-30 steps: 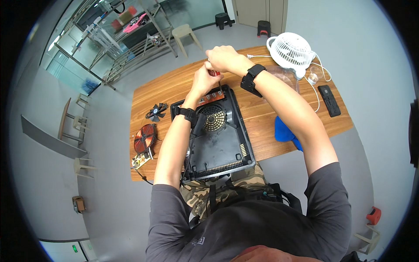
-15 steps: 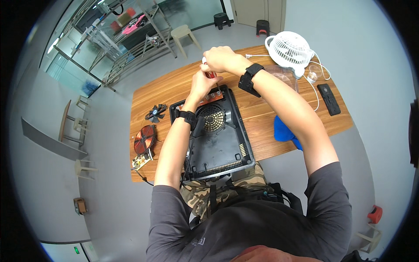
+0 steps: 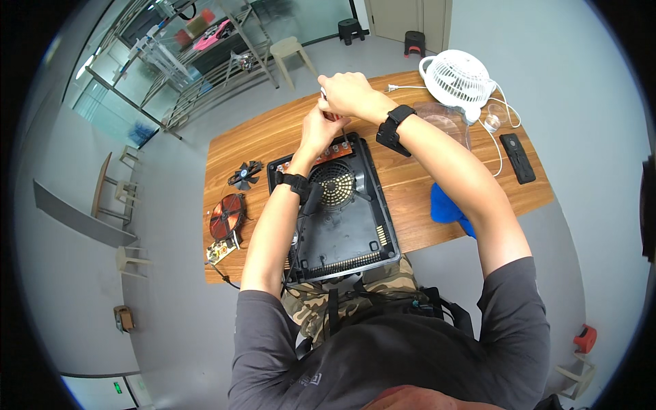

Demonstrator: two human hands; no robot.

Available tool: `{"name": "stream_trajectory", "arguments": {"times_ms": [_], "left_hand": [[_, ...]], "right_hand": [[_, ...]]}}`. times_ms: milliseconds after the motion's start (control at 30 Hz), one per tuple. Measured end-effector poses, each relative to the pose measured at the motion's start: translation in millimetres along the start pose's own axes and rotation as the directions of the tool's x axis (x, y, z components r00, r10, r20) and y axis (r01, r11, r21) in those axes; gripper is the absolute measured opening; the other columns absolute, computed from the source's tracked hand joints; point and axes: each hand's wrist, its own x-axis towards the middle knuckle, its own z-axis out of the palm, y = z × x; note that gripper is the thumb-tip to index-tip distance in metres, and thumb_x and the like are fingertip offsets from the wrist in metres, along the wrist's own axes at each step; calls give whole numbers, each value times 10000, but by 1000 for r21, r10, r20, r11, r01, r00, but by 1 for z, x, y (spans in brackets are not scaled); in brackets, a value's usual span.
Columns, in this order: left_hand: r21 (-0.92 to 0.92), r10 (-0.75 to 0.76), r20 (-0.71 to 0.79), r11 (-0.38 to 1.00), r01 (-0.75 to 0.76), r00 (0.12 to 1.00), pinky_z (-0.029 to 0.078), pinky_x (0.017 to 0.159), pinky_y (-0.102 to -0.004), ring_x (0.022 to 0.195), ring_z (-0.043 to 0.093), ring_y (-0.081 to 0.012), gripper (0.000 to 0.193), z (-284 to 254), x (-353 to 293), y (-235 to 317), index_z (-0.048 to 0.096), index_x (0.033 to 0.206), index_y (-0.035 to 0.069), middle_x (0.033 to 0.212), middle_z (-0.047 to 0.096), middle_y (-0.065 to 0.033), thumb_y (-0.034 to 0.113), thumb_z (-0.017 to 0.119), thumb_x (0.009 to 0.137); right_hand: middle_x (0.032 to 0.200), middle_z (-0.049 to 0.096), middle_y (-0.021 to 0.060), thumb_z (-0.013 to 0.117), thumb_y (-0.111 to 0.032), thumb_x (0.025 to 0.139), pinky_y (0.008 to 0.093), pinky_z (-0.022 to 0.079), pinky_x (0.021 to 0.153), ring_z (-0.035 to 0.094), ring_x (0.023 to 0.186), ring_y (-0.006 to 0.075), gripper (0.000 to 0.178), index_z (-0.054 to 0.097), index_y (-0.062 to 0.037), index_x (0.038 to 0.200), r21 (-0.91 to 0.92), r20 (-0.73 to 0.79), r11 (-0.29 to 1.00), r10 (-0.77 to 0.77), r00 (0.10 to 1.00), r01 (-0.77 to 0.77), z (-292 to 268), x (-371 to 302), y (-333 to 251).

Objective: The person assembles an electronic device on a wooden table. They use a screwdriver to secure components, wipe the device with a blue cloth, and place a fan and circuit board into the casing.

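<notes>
A black plastic induction cooker base (image 3: 342,236) lies open on the table before me, with a round vent grille in it. Along its far end runs a narrow orange-brown circuit board (image 3: 337,151). Over that board stands a screwdriver (image 3: 333,116) with a red handle, its shaft pointing down to the board's right end. My right hand (image 3: 348,94) is closed over the handle's top. Below it, my left hand (image 3: 320,130) has its fingers closed around the lower handle. The tip's contact with a screw is too small to make out.
Left of the base lie a black fan blade (image 3: 244,175), a copper coil (image 3: 227,217) and a small circuit board (image 3: 222,250) with a cable. Toward the right are a white fan (image 3: 456,78), a clear plastic dish (image 3: 441,121), a black oblong case (image 3: 517,158) and a blue cloth (image 3: 447,205).
My right hand has shifted slightly on top of the screwdriver handle. Both hands keep their grip, and the base and loose parts stay where they were.
</notes>
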Motion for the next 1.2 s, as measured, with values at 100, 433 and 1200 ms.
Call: {"name": "stream_trajectory", "arguments": {"times_ms": [100,433,1200], "left_hand": [[-69,-4,19,998,5,1000,544,796,-368,834,708,-251,421,-5,-3,1,672,1001,-31,900,733,-156,282,843,778],[6,-43,24,999,43,999,548,797,-374,817,711,-264,432,5,-1,2,670,1057,-16,882,733,-159,308,810,807],[-14,32,-6,999,-32,999,526,780,-333,815,658,-169,436,0,-1,0,664,1001,-12,867,688,-63,313,858,784]], "right_hand": [[951,751,160,659,-379,856,454,574,825,727,937,342,434,673,-58,1147,-11,61,1000,3,998,-2,-5,-1,-3],[1008,754,149,704,-381,850,411,576,825,729,968,315,498,659,-61,1229,-181,155,982,89,984,-60,-15,-1,-4],[901,731,225,728,-394,850,486,585,789,720,888,404,425,686,-4,1013,86,-62,996,30,998,-25,3,-7,14]]}}
